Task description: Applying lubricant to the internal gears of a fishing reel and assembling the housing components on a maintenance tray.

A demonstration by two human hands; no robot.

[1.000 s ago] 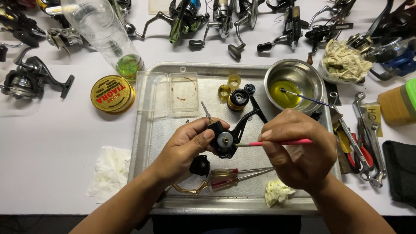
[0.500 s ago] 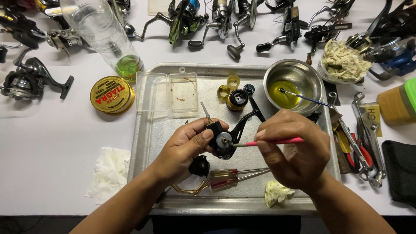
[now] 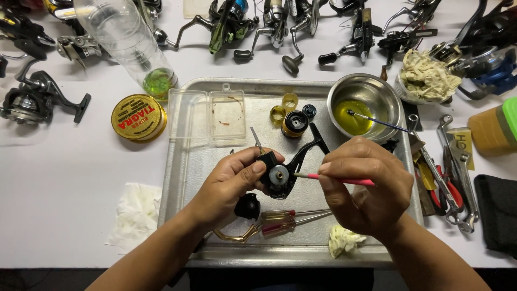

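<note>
I judge the black reel body (image 3: 283, 175) rigid, oily-slick and small, so my left hand (image 3: 229, 186) clamps its housing while my right hand (image 3: 363, 191) pinches the pink brush (image 3: 344, 181).

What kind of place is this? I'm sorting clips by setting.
Likely a fishing-reel repair bench: the left hand holds an opened reel body over a metal tray, more reels line the table, and wrenches and pliers lie beside it.
</note>
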